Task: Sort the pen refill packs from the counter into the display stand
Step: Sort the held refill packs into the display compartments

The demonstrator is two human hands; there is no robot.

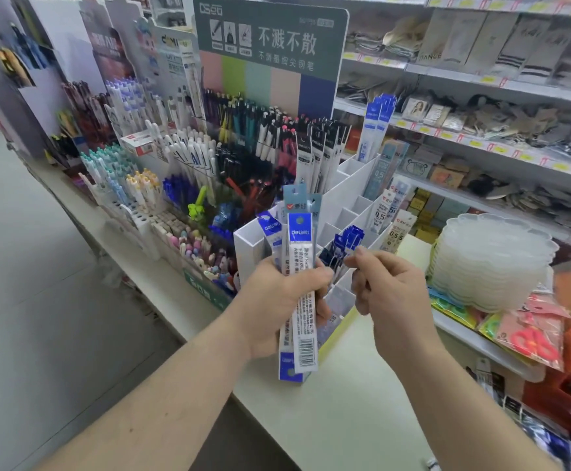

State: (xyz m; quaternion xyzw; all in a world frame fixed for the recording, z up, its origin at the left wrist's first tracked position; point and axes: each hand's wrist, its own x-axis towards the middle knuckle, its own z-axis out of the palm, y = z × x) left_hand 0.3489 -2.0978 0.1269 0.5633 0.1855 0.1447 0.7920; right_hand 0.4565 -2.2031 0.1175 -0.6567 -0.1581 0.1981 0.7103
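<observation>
My left hand (277,300) grips a bundle of long blue-and-white pen refill packs (301,253) upright, in front of the white compartmented display stand (342,195). Several stand slots hold refill packs: dark blue ones (343,244) just behind my fingers, black-and-white ones (321,154) higher up, and blue ones (377,127) at the top right. My right hand (384,287) hovers beside the bundle with its fingers curled and thumb and forefinger close together. Nothing shows between them.
The pale counter (345,402) runs under both hands. Pen displays (182,154) crowd the left of the stand, under a green sign board (270,39). A stack of clear plastic trays (491,260) sits to the right, before shelves (481,83) of goods.
</observation>
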